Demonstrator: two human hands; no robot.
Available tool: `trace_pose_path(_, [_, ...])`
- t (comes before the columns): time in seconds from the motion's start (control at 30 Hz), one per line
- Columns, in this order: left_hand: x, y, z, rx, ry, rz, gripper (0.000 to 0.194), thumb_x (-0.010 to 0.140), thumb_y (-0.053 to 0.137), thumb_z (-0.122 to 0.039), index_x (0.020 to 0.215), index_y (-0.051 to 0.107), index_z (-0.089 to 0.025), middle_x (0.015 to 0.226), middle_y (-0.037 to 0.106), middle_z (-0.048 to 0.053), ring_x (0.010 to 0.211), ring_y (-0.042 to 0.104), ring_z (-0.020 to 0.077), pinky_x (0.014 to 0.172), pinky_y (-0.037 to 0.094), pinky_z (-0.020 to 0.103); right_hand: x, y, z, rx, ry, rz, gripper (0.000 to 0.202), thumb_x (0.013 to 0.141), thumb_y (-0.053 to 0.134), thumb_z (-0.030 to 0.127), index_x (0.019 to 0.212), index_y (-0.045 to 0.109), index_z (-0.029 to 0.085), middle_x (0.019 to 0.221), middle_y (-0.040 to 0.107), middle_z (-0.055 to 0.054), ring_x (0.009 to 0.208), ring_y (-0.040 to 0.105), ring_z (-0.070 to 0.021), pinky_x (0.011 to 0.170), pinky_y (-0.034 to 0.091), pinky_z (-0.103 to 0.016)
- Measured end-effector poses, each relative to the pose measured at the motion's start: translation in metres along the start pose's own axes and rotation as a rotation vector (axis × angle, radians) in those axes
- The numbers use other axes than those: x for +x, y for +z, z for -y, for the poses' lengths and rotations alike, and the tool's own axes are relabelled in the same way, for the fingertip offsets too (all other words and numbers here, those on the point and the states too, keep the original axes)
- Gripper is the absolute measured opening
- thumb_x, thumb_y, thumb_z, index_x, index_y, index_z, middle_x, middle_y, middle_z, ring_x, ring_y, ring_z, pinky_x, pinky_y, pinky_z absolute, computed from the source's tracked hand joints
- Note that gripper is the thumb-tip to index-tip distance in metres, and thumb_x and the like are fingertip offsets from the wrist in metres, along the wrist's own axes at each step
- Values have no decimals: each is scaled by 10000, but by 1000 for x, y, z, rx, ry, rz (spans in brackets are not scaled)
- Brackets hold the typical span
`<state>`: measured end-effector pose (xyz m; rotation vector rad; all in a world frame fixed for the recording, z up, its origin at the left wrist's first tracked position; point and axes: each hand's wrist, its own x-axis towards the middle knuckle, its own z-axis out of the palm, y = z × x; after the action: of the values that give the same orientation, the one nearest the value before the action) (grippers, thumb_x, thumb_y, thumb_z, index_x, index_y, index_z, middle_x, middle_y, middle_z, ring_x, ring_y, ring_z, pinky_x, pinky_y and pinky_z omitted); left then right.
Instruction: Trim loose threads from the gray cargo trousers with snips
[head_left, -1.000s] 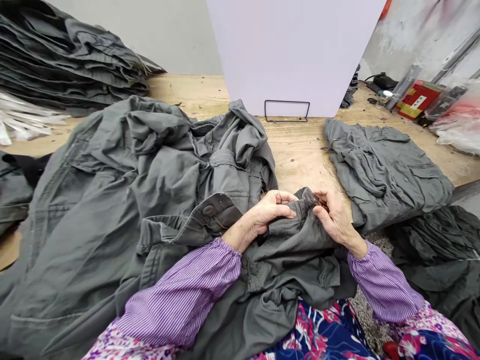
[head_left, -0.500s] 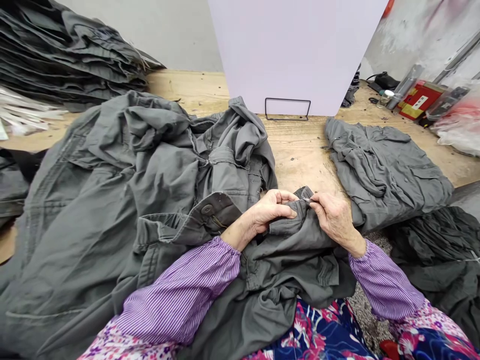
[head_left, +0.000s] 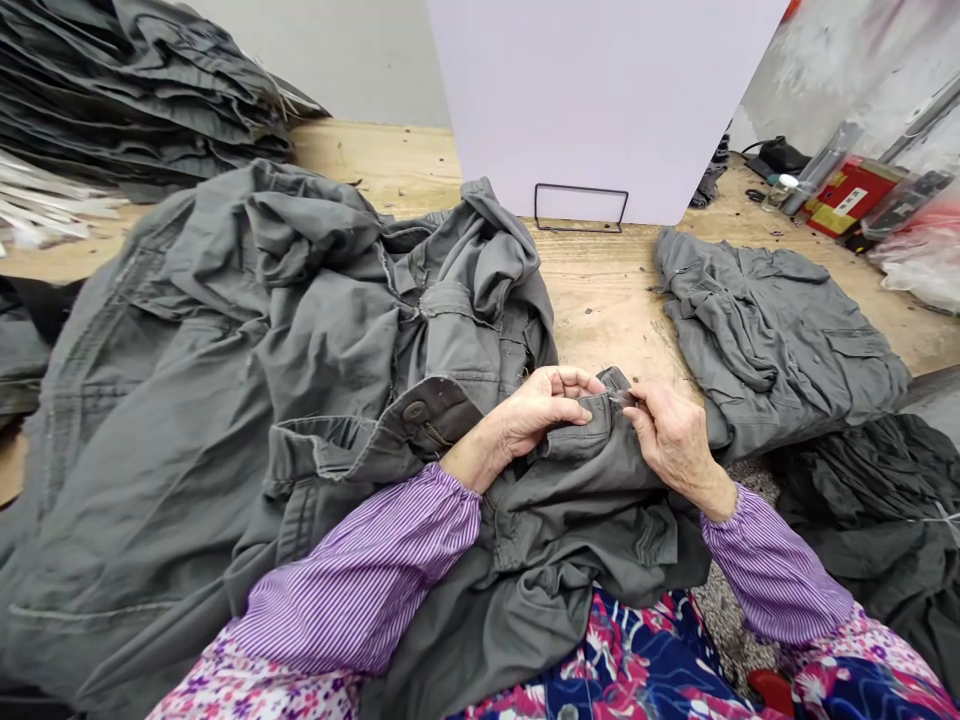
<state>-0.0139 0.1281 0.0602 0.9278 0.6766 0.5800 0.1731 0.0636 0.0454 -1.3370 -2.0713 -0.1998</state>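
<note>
Grey cargo trousers (head_left: 585, 515) hang over the table's front edge onto my lap. My left hand (head_left: 536, 410) pinches a folded, stitched edge of them, thumb on top. Close on its right, my right hand (head_left: 671, 430) is closed, thumb and forefinger together beside the same edge. A small pale, shiny bit shows at its fingertips, too small to name. To the left, a large heap of grey trousers (head_left: 187, 420) covers the table, with a waistband (head_left: 420, 420) showing a button and a zip near my left wrist.
Folded grey trousers (head_left: 780, 340) lie to the right on the wooden table (head_left: 600, 290). A pale board (head_left: 600, 100) stands behind a wire holder (head_left: 581, 208). Stacked dark garments (head_left: 135, 100) and white strips (head_left: 45, 205) are at left, a red box (head_left: 855, 195) at right, dark cloth (head_left: 870, 520) below.
My right hand has shifted slightly right and away from the left hand's fingertips. The left hand keeps its hold on the edge. The view has tilted a little.
</note>
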Motion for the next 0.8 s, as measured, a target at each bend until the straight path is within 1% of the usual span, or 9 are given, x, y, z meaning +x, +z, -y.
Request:
trace_pose_path(0.17, [1,1,0,-52,76,-42,407,503,692,-40,878,564,-133,584,602,-51,483,523,52,527,401,172,-2,-2,6,-70,-74,30,165,913,435,248,997,515,132,809,606,-83,740,551,-200,640,417,-300])
trace_pose_path(0.23, [0,1,0,-49,94,-57,421,508,688,-43,892,546,-138,578,599,-59,465,509,48,514,393,169,-2,-1,8,-93,-76,49,171,915,427,248,1021,504,138,819,606,-82,747,551,-203,640,416,-303])
trace_pose_path(0.33, [-1,3,-1,-27,102,-48,427,525,678,-57,916,531,-144,602,615,-50,480,528,57,523,396,174,-2,2,9,-120,-59,63,201,920,416,261,1069,482,143,838,604,-85,763,549,-207,638,410,-304])
trace_pose_path(0.43, [-1,4,-1,16,130,-70,433,534,665,-64,934,523,-149,605,623,-44,504,543,65,533,388,171,-1,4,9,-147,-65,90,168,925,409,277,998,499,156,803,592,-73,735,535,-200,610,381,-293])
trace_pose_path(0.57, [0,3,0,30,181,-110,436,540,653,-79,945,511,-152,574,610,-54,470,505,53,515,364,166,-1,4,10,-149,-92,111,146,927,413,261,857,512,179,702,570,-37,659,513,-172,577,334,-280])
trace_pose_path(0.7, [1,2,1,27,179,-124,442,543,647,-84,953,500,-155,575,597,-57,478,502,59,508,362,170,-2,0,9,-94,-56,64,140,927,412,255,896,520,171,723,582,-41,673,530,-170,593,351,-277])
trace_pose_path(0.8, [1,3,1,34,176,-112,446,547,643,-84,962,498,-155,583,596,-55,493,507,62,511,366,171,1,-1,8,-121,-36,25,143,924,414,258,939,521,165,748,591,-54,696,536,-185,605,363,-284])
